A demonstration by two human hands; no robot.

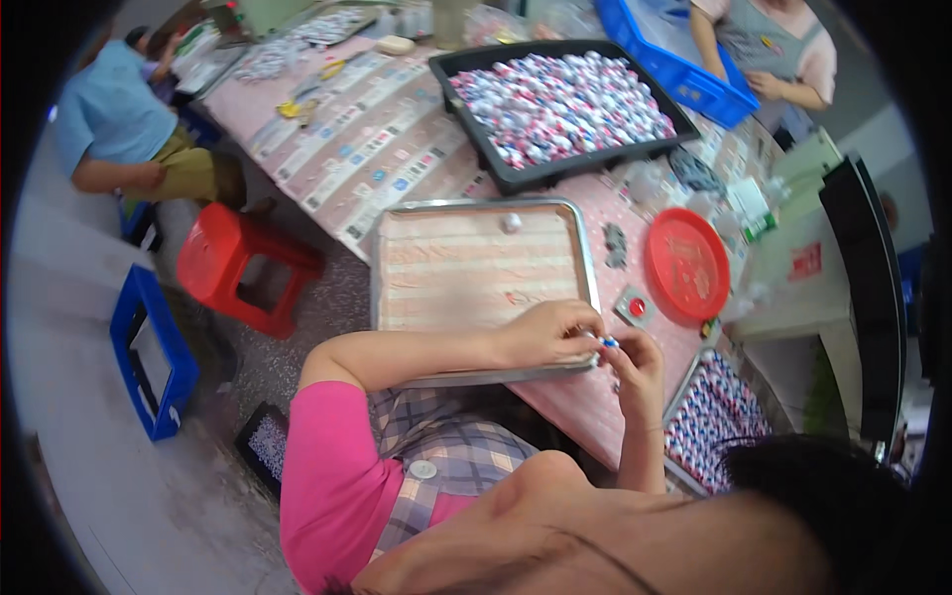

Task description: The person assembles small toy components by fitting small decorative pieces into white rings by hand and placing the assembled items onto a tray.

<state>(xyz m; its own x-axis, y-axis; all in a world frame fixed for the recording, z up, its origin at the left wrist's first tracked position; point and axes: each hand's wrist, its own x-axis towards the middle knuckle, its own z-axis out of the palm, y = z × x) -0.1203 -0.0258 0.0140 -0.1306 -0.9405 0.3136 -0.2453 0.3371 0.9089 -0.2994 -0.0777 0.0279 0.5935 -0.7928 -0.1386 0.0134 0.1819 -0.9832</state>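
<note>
Above the near right corner of a shallow metal tray point(476, 268), my two hands meet. My left hand point(550, 332) reaches across the tray with its fingers pinched. My right hand point(637, 362) is closed from the other side, fingertips against the left ones. Between them shows a small blue-and-white piece point(608, 341); fingers cover most of it. A round whitish piece point(510, 223) lies near the tray's far edge, on a striped lining. Beyond the tray, a large black bin point(516, 178) is heaped with small white, red and blue pieces.
A red round tray point(686, 266) and a small device with a red button point(636, 306) are right of the metal tray. Lower right is a tray of patterned pieces point(716, 421). A red stool point(238, 268) stands left. Co-workers are beside a blue crate point(684, 74) and at far left.
</note>
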